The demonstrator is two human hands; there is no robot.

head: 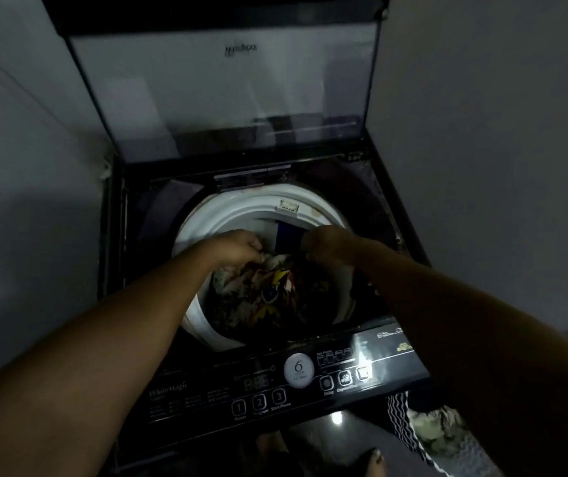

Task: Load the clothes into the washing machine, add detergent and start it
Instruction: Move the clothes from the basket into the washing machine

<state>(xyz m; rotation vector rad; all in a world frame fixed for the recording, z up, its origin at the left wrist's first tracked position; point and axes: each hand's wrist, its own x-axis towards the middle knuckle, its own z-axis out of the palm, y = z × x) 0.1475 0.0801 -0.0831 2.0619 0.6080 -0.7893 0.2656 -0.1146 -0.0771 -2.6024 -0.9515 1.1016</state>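
Note:
A black top-loading washing machine (396,201) stands in front of me with its glass lid (220,91) raised upright. Inside the white drum rim (227,215) lies a heap of patterned clothes (269,297) in dark, yellow and pale colours. My left hand (238,247) reaches into the drum and pinches a pale piece of the cloth. My right hand (324,244) is curled over the dark cloth at the drum's far right, gripping it. A blue strip (284,235) shows between the two hands. No detergent is in view.
The control panel (207,394) runs along the near edge, with a round white dial (298,370) and numbered buttons (259,402). Grey walls close in on both sides. More laundry in a striped basket (427,428) sits on the floor at lower right, beside my foot (373,463).

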